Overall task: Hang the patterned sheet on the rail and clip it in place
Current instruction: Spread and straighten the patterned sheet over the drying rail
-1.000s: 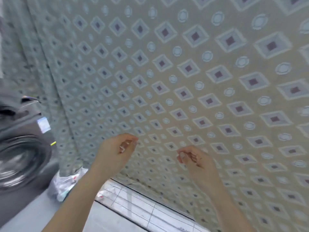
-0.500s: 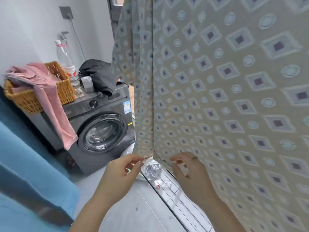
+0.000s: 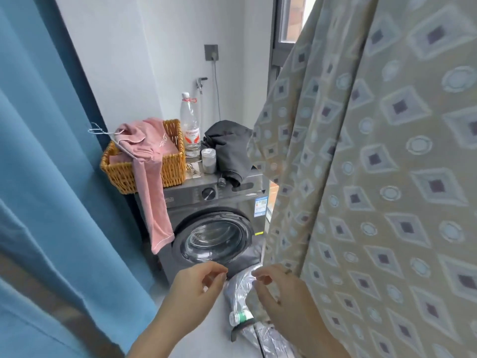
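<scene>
Patterned sheet (image 3: 387, 177) hangs vertically at frame right, its edge beside right hand (image 3: 281, 298), fingers curled, pinch unclear; left hand (image 3: 196, 288) farther, loosely curled, empty.

Left hand (image 3: 196, 288), right hand (image 3: 281, 298) beside patterned sheet (image 3: 387, 202); washing machine (image 3: 232, 200) behind
</scene>
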